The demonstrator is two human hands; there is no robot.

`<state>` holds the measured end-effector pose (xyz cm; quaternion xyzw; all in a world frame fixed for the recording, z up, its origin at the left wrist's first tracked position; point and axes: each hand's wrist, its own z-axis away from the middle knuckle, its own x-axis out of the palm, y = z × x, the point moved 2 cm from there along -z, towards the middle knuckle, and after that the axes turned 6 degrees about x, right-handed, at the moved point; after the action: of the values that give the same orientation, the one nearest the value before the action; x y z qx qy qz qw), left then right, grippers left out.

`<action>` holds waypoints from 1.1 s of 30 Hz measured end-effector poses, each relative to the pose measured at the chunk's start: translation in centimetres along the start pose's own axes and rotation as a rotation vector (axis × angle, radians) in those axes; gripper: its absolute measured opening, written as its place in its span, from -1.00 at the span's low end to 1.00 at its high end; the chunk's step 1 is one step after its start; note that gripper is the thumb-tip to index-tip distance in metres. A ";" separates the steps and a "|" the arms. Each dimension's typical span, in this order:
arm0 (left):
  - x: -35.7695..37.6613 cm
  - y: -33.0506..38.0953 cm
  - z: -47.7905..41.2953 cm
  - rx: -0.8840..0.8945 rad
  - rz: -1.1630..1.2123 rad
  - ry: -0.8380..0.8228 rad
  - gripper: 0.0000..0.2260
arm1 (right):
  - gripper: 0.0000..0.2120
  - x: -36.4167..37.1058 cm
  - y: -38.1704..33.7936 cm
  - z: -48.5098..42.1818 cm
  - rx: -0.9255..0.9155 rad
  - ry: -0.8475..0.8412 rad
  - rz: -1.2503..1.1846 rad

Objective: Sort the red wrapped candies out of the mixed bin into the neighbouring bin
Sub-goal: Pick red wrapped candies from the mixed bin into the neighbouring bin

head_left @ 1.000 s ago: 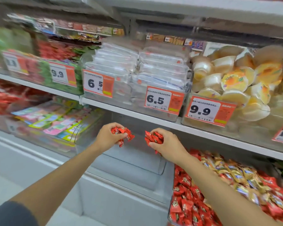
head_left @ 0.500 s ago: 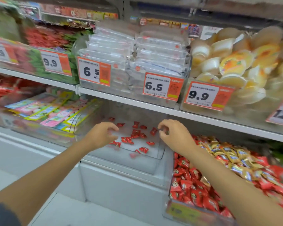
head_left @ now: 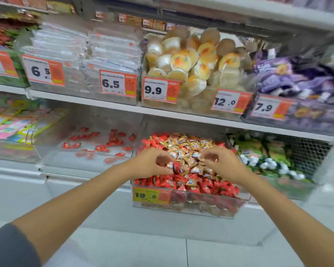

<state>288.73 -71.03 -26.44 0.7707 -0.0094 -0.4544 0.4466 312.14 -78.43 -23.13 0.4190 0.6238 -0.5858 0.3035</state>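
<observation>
Clear plastic mixed bin (head_left: pixel 189 209), lower shelf: holding red wrapped candies (head_left: pixel 206 185) w/ gold-wrapped candies (head_left: pixel 189 145) heaped on top. Clear plastic neighbouring bin (head_left: pixel 52 160), just left: scattered red candies (head_left: pixel 114 140) lying on its floor. Left hand (head_left: pixel 150 162) & right hand (head_left: pixel 225 164): both reaching into the mixed pile, fingers curling; whether grasping anything, can't tell.

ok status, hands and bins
Left hand, right hand curled in mixed bin, grasp unclear. Some reds lie in next bin. Nothing blocking.
</observation>
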 end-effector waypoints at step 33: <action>5.0 -1.6 -1.3 0.084 -0.244 -0.180 -0.66 | -0.72 0.8 5.0 2.7 0.100 -0.186 0.290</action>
<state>291.91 -71.30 -30.80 0.7404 0.0254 -0.5716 0.3528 315.86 -81.15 -26.56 0.4632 0.4961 -0.6023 0.4201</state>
